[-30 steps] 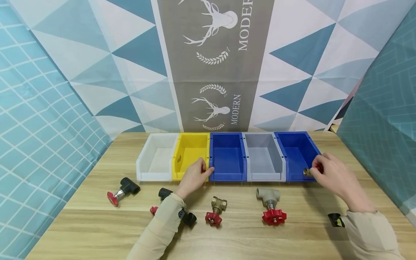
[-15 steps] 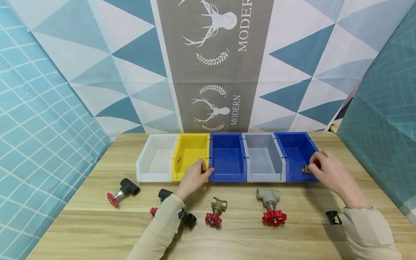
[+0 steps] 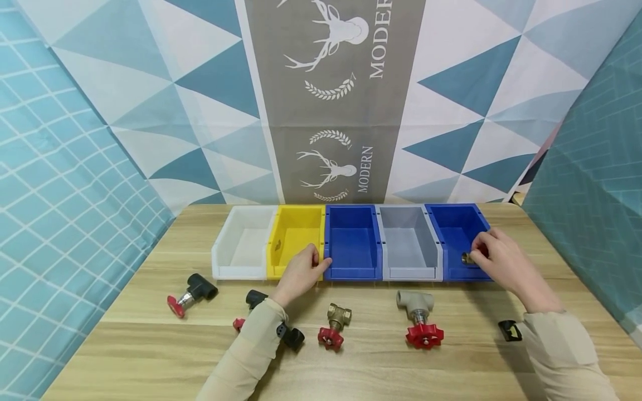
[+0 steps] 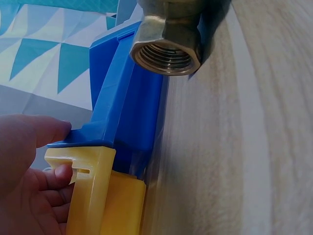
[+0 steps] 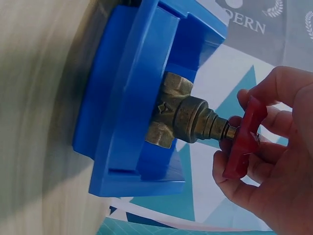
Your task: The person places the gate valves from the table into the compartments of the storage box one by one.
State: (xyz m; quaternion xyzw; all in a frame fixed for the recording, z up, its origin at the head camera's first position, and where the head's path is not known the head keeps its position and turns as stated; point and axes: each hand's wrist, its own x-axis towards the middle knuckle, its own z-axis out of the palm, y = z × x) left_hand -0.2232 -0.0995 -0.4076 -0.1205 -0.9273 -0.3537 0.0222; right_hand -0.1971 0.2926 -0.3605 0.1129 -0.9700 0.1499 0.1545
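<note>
My right hand (image 3: 506, 266) grips a brass valve (image 5: 188, 117) by its red handwheel (image 5: 243, 142), fingers and thumb curled round the wheel. In the right wrist view the brass body overlaps the opening of the far-right blue bin (image 5: 132, 98), behind its front wall. My left hand (image 3: 300, 274) is at the front corner where the yellow bin (image 3: 278, 273) meets the middle blue bin (image 3: 353, 273). The left wrist view has the thumb on the blue rim and the fingers curled at the yellow bin's edge (image 4: 90, 181).
A white bin (image 3: 238, 272) and a grey bin (image 3: 412, 272) complete the row. In front lie a second brass valve (image 3: 339, 316), a grey valve (image 3: 418, 303) and a black valve (image 3: 200, 287). Another black one (image 3: 256, 298) is partly under my left forearm. Patterned cloths hang behind.
My right hand has shifted left and slightly away from me, carrying the brass valve farther over the right blue bin. The left hand has stayed at the bin edges.
</note>
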